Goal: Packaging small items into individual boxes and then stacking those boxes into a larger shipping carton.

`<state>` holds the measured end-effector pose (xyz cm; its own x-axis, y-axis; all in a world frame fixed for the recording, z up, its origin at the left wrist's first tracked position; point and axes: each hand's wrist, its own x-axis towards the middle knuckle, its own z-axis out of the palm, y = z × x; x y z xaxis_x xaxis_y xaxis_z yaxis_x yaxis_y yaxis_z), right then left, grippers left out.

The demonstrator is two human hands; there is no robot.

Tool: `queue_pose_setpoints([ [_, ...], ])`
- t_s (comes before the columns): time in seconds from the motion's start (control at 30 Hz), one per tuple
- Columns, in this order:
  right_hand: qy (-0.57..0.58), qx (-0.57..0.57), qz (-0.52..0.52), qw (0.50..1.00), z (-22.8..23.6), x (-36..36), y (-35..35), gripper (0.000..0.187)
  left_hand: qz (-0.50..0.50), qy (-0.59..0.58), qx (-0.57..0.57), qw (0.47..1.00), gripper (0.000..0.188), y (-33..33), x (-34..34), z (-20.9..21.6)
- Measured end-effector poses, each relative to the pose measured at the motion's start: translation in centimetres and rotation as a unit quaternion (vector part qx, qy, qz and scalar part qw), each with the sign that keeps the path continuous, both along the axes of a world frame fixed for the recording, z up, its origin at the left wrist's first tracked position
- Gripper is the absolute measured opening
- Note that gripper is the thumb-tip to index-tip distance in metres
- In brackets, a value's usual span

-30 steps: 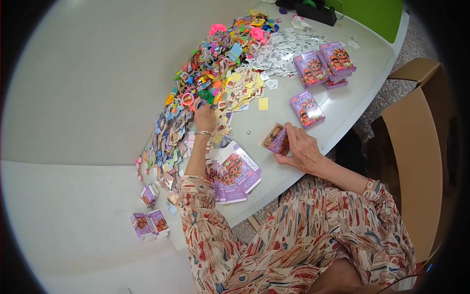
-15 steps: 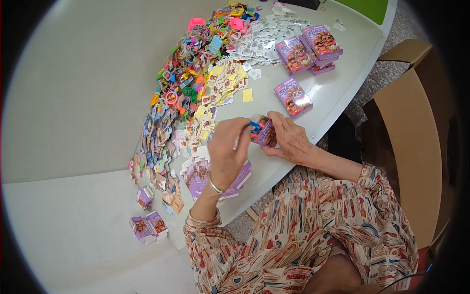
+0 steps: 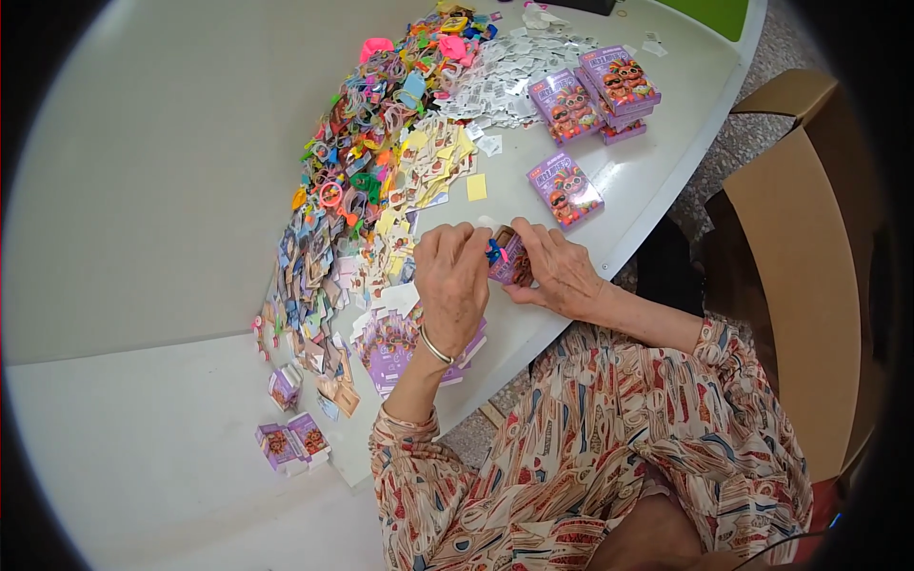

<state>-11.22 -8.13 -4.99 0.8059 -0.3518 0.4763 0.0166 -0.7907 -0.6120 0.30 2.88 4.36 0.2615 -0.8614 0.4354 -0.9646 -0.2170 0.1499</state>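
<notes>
My right hand [image 3: 562,271] grips a small purple carton [image 3: 512,262] with its open end up, near the table's front edge. My left hand [image 3: 452,281] is against the carton's open end and pinches a small blue plastic piece [image 3: 494,250] there. Under my left wrist lies a stack of flat unfolded purple cartons [image 3: 395,343]. To the left of my hands stretches a long heap of coloured plastic trinkets and paper cards [image 3: 362,162].
A closed purple carton [image 3: 564,187] lies just beyond my hands, and a stack of them [image 3: 595,90] sits farther back beside a pile of small white packets [image 3: 505,81]. Several folded cartons [image 3: 290,440] lie at lower left. A brown cardboard box [image 3: 809,285] stands at the right, past the white table's edge [image 3: 666,205].
My left hand left the trinket heap, came back with a small blue piece, and now presses it at the carton's open end. The right hand kept hold of the carton.
</notes>
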Motion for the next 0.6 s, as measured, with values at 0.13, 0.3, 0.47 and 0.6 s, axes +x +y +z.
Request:
queue_pose_setpoints([
  [0.13,0.011,0.008,0.003,1.000,0.1,0.0,0.0,0.095,-0.011,-0.033,-0.017,0.999,0.027,0.6,-1.5,0.2],
  [0.3,0.011,0.008,0.006,1.000,0.1,0.1,0.0,0.095,-0.005,-0.079,-0.005,0.997,0.030,0.8,-1.1,-0.8],
  [0.47,0.013,0.004,0.002,1.000,0.1,0.0,0.1,0.095,-0.028,-0.014,-0.104,0.994,0.019,0.7,-1.0,-0.5],
  [0.6,0.004,-0.001,0.005,1.000,-0.1,-0.1,0.1,0.095,0.008,0.106,-0.117,0.988,0.015,0.4,-0.8,-0.4],
])
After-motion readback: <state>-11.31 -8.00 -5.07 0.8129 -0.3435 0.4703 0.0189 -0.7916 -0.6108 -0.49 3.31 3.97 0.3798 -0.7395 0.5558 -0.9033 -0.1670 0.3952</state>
